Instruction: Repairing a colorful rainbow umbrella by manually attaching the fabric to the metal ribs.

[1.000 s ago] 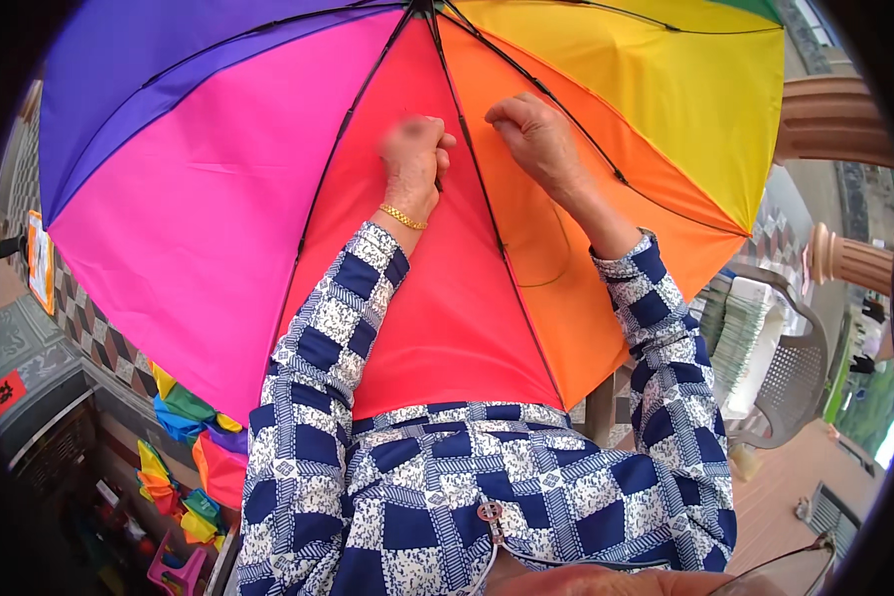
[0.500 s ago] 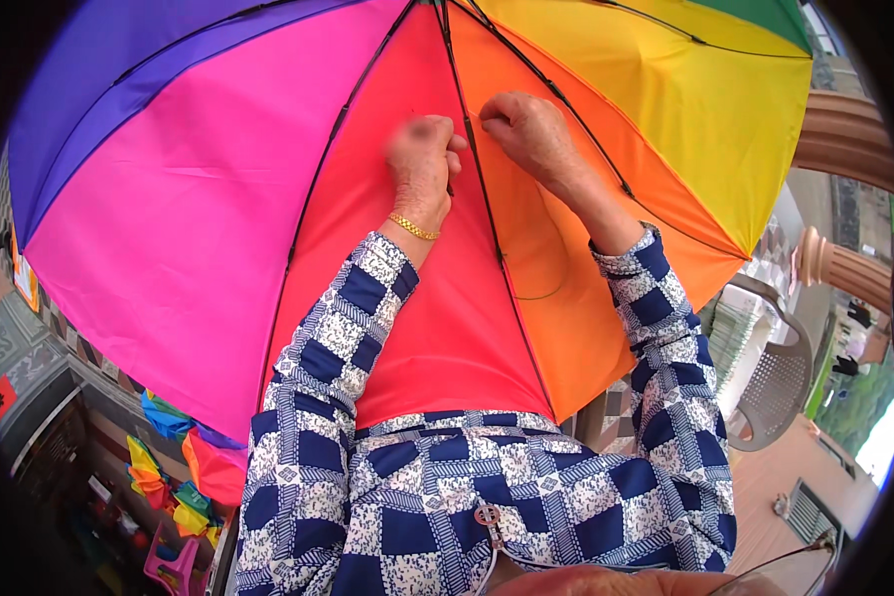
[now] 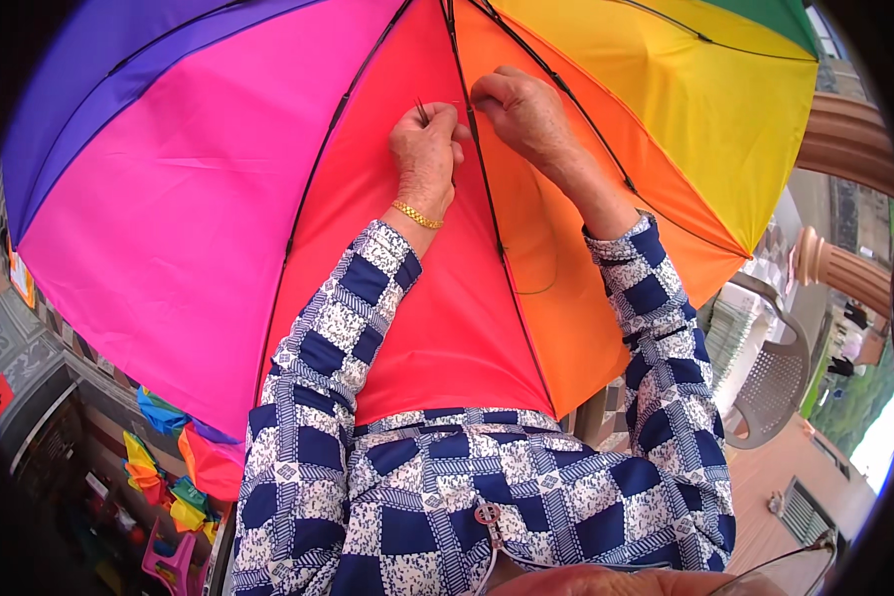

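An open umbrella [image 3: 169, 228] with rainbow-coloured panels spreads before me, its underside and black ribs showing. Over the red panel, my left hand [image 3: 427, 154] is closed on a small dark two-pointed tool [image 3: 423, 113], whose tips stick up past the fingers; the rest is hidden. My right hand [image 3: 521, 109] is pinched at the black rib [image 3: 479, 149] between the red and orange panels. A thin pale line shows between the hands; whether it is a needle or thread I cannot tell. From lower on that rib, a thin greenish thread [image 3: 538, 291] loops over the orange panel.
Folded colourful umbrellas [image 3: 209, 462] lie at the lower left, above a pink plastic stool [image 3: 174, 556]. At the right stand a grey-brown perforated chair [image 3: 773, 382] and brown columns [image 3: 849, 144]. The umbrella's near edge lies against my checked shirt [image 3: 457, 467].
My right hand has moved slightly up and left along the rib. The left hand has turned a little, so the tool's points now show above it. The umbrella has shifted slightly.
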Tool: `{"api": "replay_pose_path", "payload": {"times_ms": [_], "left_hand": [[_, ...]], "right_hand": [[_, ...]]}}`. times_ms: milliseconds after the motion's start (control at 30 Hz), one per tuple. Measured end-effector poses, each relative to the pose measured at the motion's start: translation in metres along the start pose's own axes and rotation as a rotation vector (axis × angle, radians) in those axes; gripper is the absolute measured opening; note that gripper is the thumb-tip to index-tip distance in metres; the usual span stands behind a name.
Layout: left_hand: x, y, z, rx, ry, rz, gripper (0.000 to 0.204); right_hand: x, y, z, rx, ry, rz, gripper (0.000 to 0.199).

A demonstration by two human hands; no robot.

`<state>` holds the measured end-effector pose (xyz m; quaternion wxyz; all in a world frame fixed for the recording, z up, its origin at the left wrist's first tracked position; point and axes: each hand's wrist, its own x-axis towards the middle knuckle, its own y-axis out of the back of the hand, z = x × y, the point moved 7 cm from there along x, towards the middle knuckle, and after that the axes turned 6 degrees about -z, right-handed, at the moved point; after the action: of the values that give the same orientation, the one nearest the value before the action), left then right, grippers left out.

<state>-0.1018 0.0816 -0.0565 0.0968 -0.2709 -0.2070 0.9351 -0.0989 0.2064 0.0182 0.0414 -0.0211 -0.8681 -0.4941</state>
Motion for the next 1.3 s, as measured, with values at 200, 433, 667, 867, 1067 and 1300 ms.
{"api": "replay_pose_path", "payload": {"times_ms": [200, 433, 667, 867, 1067, 1300], "left_hand": [[0.004, -0.01, 0.009, 0.05, -0.014, -0.009, 0.009], [0.007, -0.01, 0.011, 0.085, -0.003, 0.001, 0.009], [0.004, -0.008, 0.012, 0.063, -0.009, -0.001, 0.009], [0.004, -0.008, 0.013, 0.07, -0.028, 0.002, 0.009], [0.002, 0.001, 0.011, -0.028, -0.126, 0.09, 0.013], [0.003, 0.008, 0.01, -0.108, -0.134, 0.093, 0.012]], "right_hand": [[-0.003, 0.002, -0.001, 0.046, 0.001, 0.048, 0.006], [-0.006, -0.002, 0.001, 0.06, -0.02, 0.064, 0.005], [-0.006, -0.002, 0.003, 0.126, -0.068, 0.068, 0.006], [-0.007, 0.001, -0.001, 0.155, -0.094, 0.064, 0.012], [-0.027, 0.002, -0.018, 0.123, -0.199, -0.021, 0.024], [-0.027, -0.007, -0.018, 0.115, -0.246, -0.056, 0.025]]}}
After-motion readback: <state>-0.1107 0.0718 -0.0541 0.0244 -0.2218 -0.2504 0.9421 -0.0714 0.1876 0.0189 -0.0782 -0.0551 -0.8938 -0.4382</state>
